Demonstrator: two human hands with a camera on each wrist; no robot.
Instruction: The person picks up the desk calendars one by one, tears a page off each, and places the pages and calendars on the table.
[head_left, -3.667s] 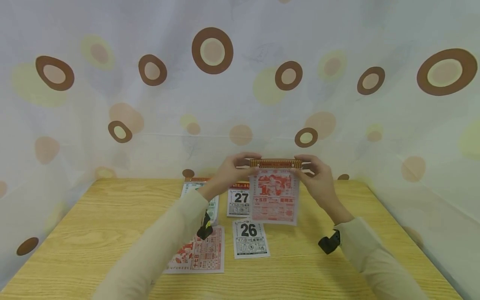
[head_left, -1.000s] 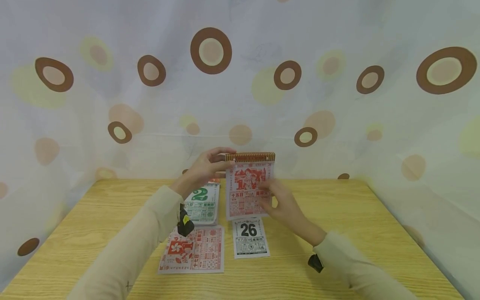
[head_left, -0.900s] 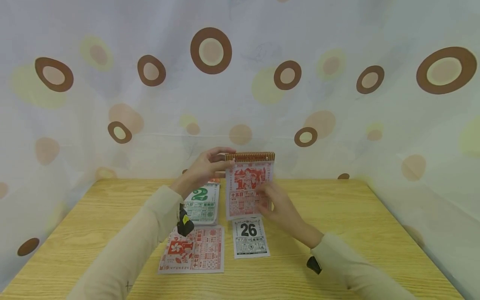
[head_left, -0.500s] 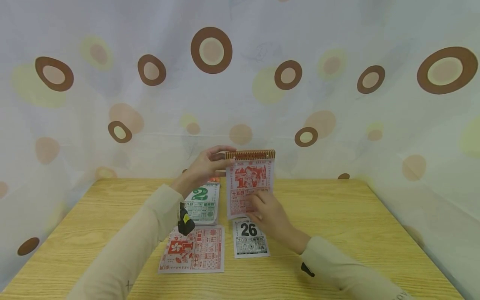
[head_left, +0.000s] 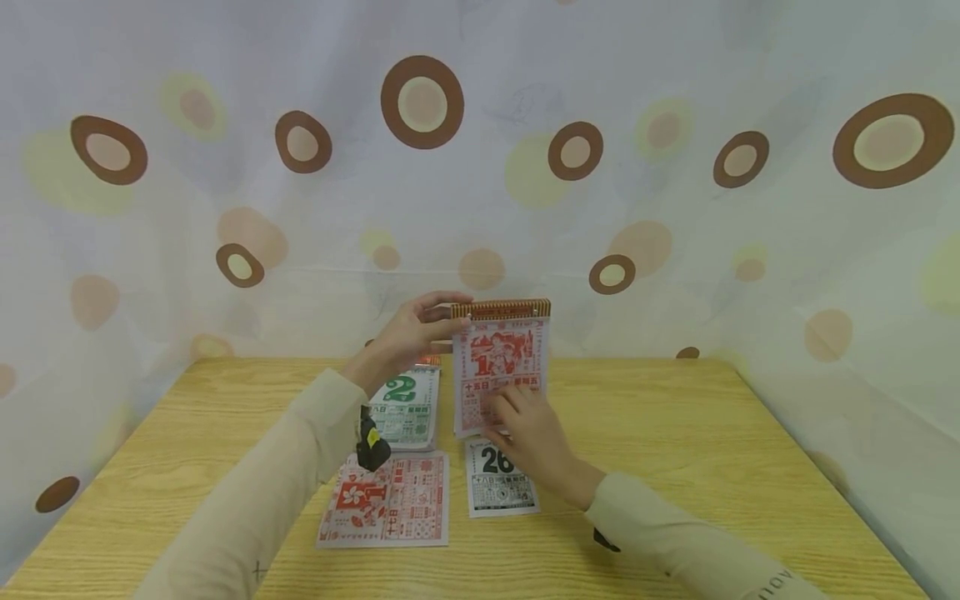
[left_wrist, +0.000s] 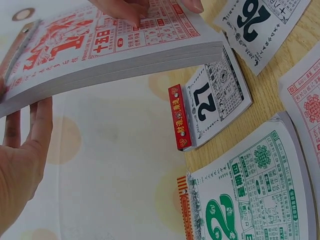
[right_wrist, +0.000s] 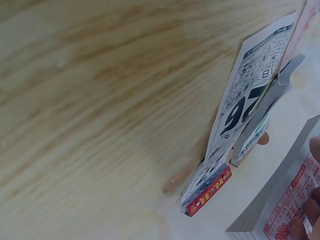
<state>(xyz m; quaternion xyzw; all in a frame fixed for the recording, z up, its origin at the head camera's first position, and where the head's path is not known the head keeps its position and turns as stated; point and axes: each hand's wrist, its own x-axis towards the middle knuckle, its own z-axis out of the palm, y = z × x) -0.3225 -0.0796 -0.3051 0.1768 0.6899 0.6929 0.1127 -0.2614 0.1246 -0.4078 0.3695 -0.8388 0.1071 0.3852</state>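
Observation:
In the head view a thick tear-off calendar (head_left: pixel 501 350) with a red-printed front page stands raised above the table. My left hand (head_left: pixel 408 337) grips its striped top binding at the left corner, thumb in front and fingers behind. My right hand (head_left: pixel 532 429) is in front of the lower page, its bent fingertips touching the paper and its thumb near the bottom edge. In the left wrist view the calendar's thick page block (left_wrist: pixel 125 65) shows from the side. Below it lies a loose black-printed "26" sheet (head_left: pixel 501 492), partly covered by my right hand.
A calendar with a green "2" (head_left: pixel 405 408) lies left of the raised one. A red-printed sheet (head_left: pixel 420 500) lies in front of it. The left wrist view shows a small "27" calendar (left_wrist: pixel 210 105) on the wooden table (head_left: pixel 652 433). A patterned cloth (head_left: pixel 480 208) hangs behind.
The calendar has moved left since the oldest frame, and my right hand has let go of its top right corner. Over the last second that hand slid down and left across the page.

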